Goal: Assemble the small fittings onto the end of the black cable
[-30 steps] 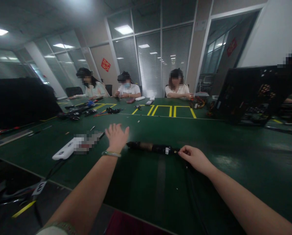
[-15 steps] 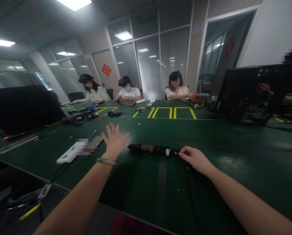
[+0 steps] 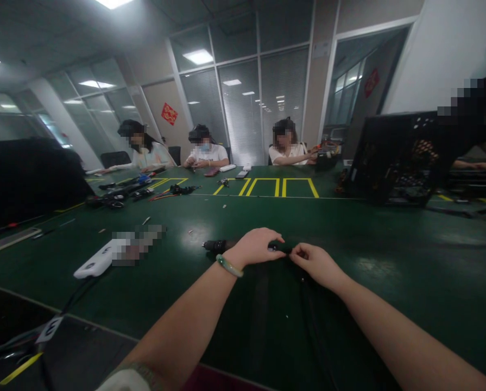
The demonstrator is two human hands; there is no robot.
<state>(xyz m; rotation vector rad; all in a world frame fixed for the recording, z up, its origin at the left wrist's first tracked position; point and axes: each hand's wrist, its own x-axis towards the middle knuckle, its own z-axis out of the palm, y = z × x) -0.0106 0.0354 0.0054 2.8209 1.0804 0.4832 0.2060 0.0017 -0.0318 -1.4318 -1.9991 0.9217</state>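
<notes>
Tool (image 3: 214, 246), black and rod-shaped, lies on the table (image 3: 368, 225) in the head view beneath the half-open, seemingly ungripping left hand (image 3: 257, 247), while the right hand (image 3: 316, 264) pinches its tail end, where a sideways tug could roll it or strain the cable (image 3: 313, 326).

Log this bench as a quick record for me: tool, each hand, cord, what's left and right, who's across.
Tool: black electric screwdriver, lying on the green tabletop, tip toward the left
Left hand: hand over the screwdriver's cord end, green bangle on the wrist; grip unclear
Right hand: hand pinching at the cord end
Cord: black cord, trailing toward the near edge
Left side: white box
Right side: black computer case
Across: three people at the table's far side
</notes>
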